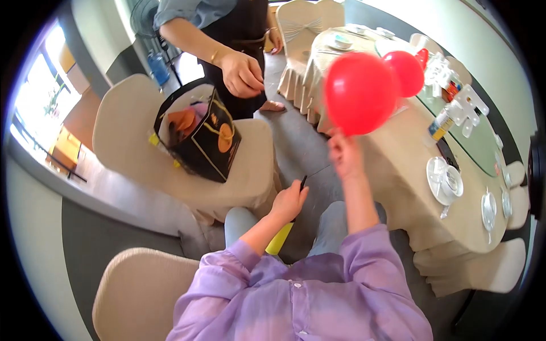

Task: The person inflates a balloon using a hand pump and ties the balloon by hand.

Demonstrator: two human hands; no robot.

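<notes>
My right hand point(345, 154) is raised, its fingers pinched on the neck of an inflated red balloon point(361, 94). Lower down, in front of my lap, my left hand point(289, 200) is closed around a balloon pump point(279, 238). The pump has a yellow body below my wrist and a black tip pointing up past my fingers; its middle is hidden. Behind the held balloon, another red balloon point(405, 74) appears over the table.
A person's hand point(242, 74) hangs above a black bag point(199, 150) on a beige chair point(128, 108). To my right stands a table with a beige cloth point(392, 170), bearing a spray can point(441, 124), white dishes point(445, 181) and a glass turntable point(475, 149). Another chair point(142, 290) is at lower left.
</notes>
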